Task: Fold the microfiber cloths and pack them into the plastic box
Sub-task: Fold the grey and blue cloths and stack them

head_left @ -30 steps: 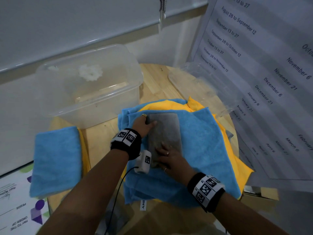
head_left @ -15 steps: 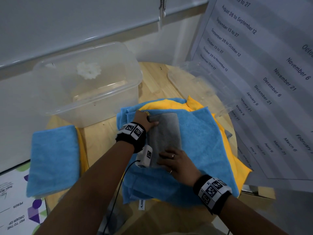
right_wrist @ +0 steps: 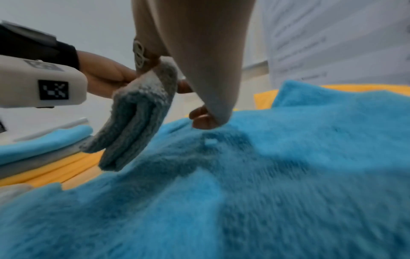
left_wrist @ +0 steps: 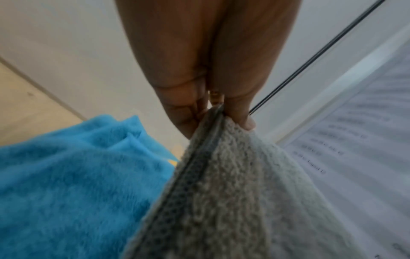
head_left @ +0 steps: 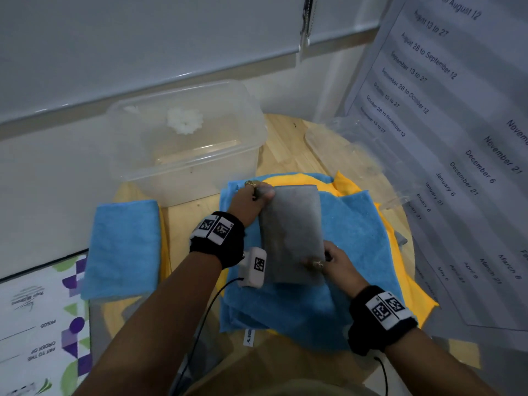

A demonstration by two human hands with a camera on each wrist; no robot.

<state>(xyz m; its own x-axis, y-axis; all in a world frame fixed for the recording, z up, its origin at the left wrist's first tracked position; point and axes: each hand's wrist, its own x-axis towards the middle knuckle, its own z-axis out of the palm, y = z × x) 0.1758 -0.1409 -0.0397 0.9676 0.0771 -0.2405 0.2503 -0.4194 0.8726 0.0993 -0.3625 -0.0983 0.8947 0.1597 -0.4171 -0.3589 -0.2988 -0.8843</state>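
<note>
A folded grey cloth (head_left: 291, 232) is held just above a spread blue cloth (head_left: 354, 224) that lies over yellow cloths (head_left: 400, 275). My left hand (head_left: 251, 200) pinches the grey cloth's far left corner, thumb on top; the left wrist view shows the pinch on the cloth's edge (left_wrist: 219, 140). My right hand (head_left: 328, 262) pinches its near right corner; the right wrist view shows the folded layers (right_wrist: 133, 119) hanging from the fingers. The clear plastic box (head_left: 185, 144) stands open behind on the left, with only a white tuft inside.
A stack of folded cloths, blue on top (head_left: 123, 247), lies left of my left arm. A clear lid (head_left: 360, 155) leans at the back right. A printed schedule sheet (head_left: 457, 138) stands on the right. The round wooden table (head_left: 283, 138) shows between box and cloths.
Both hands went from pressing the grey cloth flat to pinching its corners. The cloth has come up off the blue cloth and tilted slightly.
</note>
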